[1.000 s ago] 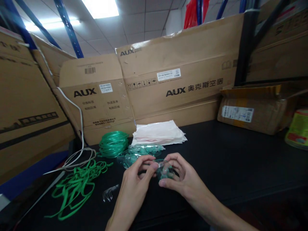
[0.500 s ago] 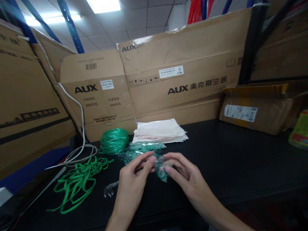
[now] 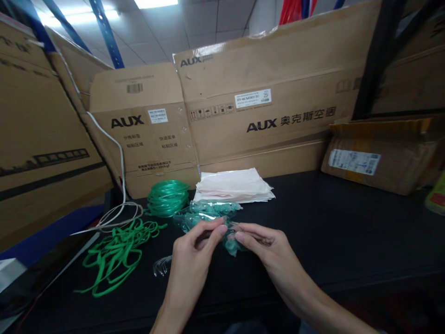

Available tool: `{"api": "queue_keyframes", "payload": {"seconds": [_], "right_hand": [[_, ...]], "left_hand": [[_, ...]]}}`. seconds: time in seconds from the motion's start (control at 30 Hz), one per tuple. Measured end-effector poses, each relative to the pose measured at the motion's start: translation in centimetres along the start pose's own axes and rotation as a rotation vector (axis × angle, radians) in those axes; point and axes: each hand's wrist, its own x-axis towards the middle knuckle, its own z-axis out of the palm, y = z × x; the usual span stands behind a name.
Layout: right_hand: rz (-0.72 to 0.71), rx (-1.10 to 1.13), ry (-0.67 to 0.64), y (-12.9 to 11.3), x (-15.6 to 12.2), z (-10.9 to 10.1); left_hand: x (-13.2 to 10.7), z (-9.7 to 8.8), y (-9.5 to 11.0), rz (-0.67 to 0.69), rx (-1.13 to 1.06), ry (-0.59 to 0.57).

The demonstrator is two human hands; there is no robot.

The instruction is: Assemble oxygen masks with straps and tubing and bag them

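Both hands are closed on a translucent green plastic piece [image 3: 231, 245], which looks like an oxygen mask; its exact shape is partly hidden by my fingers. My left hand [image 3: 196, 246] pinches its upper left edge between thumb and forefinger. On the other side, the thumb and fingers of my right hand [image 3: 269, 243] grip its right edge. Just behind the hands lie similar clear-green plastic pieces [image 3: 200, 219] on the black table. To the left of my left wrist is a small bunch of thin metal strips [image 3: 162, 266].
A coil of green tubing [image 3: 168, 198] and tangled green elastic straps [image 3: 120, 260] lie on the left, by a white cable [image 3: 122, 171]. Behind the hands is a stack of white bags [image 3: 234, 184]. Cardboard panels [image 3: 222, 134] wall the back; a carton [image 3: 392, 162] stands at right on the black table [image 3: 330, 232].
My fingers have drawn closer together on the green plastic piece, and the right fingers now pinch its edge more tightly. The camera view has shifted slightly.
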Motion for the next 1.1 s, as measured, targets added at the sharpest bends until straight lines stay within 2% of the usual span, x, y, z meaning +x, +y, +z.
{"api": "queue_keyframes", "payload": {"seconds": [0.17,0.43,0.9,1.1], "right_hand": [[-0.032,-0.023,-0.007,0.16,0.0,-0.28],[-0.064,-0.081,0.067,0.4,0.0,-0.26],[-0.139,-0.166,0.117,0.55,-0.05,-0.24],[-0.219,-0.212,0.147,0.8,-0.23,-0.08]], "left_hand": [[-0.04,0.19,0.39,0.005,0.003,-0.019],[-0.19,0.41,0.14,-0.017,-0.031,-0.013],[-0.48,0.76,0.26,-0.057,-0.064,-0.028],[-0.52,0.85,0.17,-0.047,-0.088,-0.007]]}}
